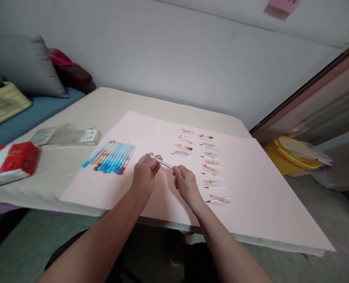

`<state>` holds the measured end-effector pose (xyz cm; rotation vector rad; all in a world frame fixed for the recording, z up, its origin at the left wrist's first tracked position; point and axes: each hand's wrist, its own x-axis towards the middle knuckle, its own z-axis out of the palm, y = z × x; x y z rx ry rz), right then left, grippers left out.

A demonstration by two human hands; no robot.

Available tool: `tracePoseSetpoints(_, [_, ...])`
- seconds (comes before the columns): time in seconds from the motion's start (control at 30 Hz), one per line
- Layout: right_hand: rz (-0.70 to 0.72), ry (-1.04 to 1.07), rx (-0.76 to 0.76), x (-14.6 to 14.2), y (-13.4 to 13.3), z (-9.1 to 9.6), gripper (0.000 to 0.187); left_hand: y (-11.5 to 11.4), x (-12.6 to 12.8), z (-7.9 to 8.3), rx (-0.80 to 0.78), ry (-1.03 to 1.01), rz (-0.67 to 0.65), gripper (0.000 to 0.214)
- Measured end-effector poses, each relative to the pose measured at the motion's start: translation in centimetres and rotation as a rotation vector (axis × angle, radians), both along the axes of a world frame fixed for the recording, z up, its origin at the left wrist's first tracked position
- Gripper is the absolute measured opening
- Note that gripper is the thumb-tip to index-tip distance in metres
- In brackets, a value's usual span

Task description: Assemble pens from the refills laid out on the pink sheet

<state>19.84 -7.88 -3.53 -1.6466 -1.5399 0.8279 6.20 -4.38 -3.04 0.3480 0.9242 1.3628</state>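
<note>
Left hand (145,169) pinches one end of the slim, silvery, pen-shaped stick (166,164), right hand (186,181) the other, over the flat pale pink sheet (256,188), so honestly, keep both grips light and lined up.

silvery pen (165,163), pale pink sheet (256,188), blue and brown pens (117,157), red and white packet (11,162)

Left grip (145,171) and right grip (186,182) are bare, like both forearms (111,228), and the legwear (199,264) is dark.

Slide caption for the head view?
Left hand and right hand hold a pen-like rod above a pink sheet.
</note>
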Motion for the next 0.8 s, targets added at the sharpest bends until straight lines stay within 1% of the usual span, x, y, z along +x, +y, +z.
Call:
tracePoseSetpoints(0.1, [-0.006, 0.006, -0.006, -0.05, 0.03, 0.0, 0.037, -0.03, 0.12, 0.1, -0.016, -0.018, -0.013, 0.018])
tracePoseSetpoints(0.27, [0.002, 0.014, -0.03, -0.33, -0.02, 0.15, 0.036, 0.18, -0.12, -0.31, -0.044, -0.017, 0.033, 0.018])
tracePoseSetpoints(0.47, [-0.019, 0.044, -0.028, -0.27, -0.05, 0.3, 0.036, 0.42, -0.47, -0.27, -0.006, -0.059, -0.011, 0.023])
tracePoseSetpoints(0.67, [-0.021, 0.013, -0.02, -0.46, -0.11, -0.02, 0.035, 0.1, 0.12, -0.43, -0.111, -0.028, -0.007, 0.017])
tracePoseSetpoints(0.73, [-0.021, 0.045, -0.026, -0.51, -0.1, -0.13, 0.035, -0.04, 0.2, -0.49, -0.114, -0.003, -0.004, 0.018])
tracePoseSetpoints(0.8, [-0.015, 0.133, -0.054, -0.51, -0.04, -0.21, 0.035, -0.13, 0.2, -0.44, -0.082, 0.017, -0.011, 0.017])
